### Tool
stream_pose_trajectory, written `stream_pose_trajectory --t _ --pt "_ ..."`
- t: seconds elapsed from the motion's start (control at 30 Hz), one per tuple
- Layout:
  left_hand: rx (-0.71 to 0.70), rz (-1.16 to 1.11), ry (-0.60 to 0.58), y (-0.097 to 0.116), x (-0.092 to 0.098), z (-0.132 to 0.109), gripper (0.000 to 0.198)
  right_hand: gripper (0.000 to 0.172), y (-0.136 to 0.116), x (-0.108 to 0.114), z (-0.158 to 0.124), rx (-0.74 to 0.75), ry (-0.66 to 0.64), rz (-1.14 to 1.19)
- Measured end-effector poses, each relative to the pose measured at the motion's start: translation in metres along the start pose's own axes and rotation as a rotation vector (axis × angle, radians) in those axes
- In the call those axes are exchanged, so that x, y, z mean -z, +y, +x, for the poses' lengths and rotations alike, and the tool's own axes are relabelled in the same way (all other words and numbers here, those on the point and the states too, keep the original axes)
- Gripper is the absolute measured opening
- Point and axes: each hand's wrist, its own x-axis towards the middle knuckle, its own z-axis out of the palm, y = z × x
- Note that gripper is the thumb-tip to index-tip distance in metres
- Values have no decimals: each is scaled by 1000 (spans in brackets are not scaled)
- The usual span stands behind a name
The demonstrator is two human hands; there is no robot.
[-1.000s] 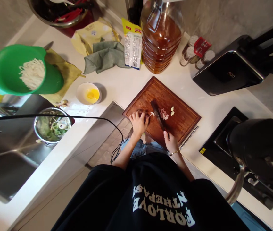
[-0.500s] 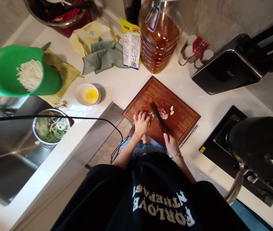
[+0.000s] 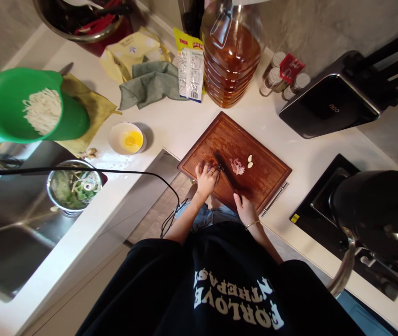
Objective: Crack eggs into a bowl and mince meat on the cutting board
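On the brown wooden cutting board [image 3: 265, 173], my right hand [image 3: 246, 208] is closed round the handle of a dark kitchen knife [image 3: 227, 175]. Its blade points away from me and to the left, right beside the fingertips of my left hand [image 3: 206, 181]. The left fingers are curled down against the board, and whatever lies under them is hidden. To the right of the blade is a small heap of chopped pinkish pieces [image 3: 237, 166]. Two peeled garlic cloves [image 3: 250, 161] lie just beyond that heap.
A white bowl with egg [image 3: 115, 138], a green colander [image 3: 76, 119] of pale strips and a sink [image 3: 10, 252] are on the left. Behind the board stands a large oil jug [image 3: 232, 70]. Rightward are a knife block [image 3: 328, 98] and a black pot [image 3: 374, 214]. A cable [image 3: 129, 171] crosses leftward.
The knife has shifted left, away from the chopped heap and close against my left fingertips. My right hand moved slightly left with it; the left hand has barely moved.
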Motion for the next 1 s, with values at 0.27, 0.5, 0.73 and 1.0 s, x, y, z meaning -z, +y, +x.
stream_pose_trajectory --t 0.27,0.5,0.73,1.0 --pt "-56 -20 -58 -6 3 16 24 55 -2 -4 2 24 8 42" --pt "-70 15 -70 -8 0 19 24 55 -21 -2 18 10 21 -50" --pt "-49 9 -73 -6 -1 12 26 60 -29 -6 45 26 66 19" --pt "60 43 -14 14 -1 25 27 67 15 -1 22 -63 138 260"
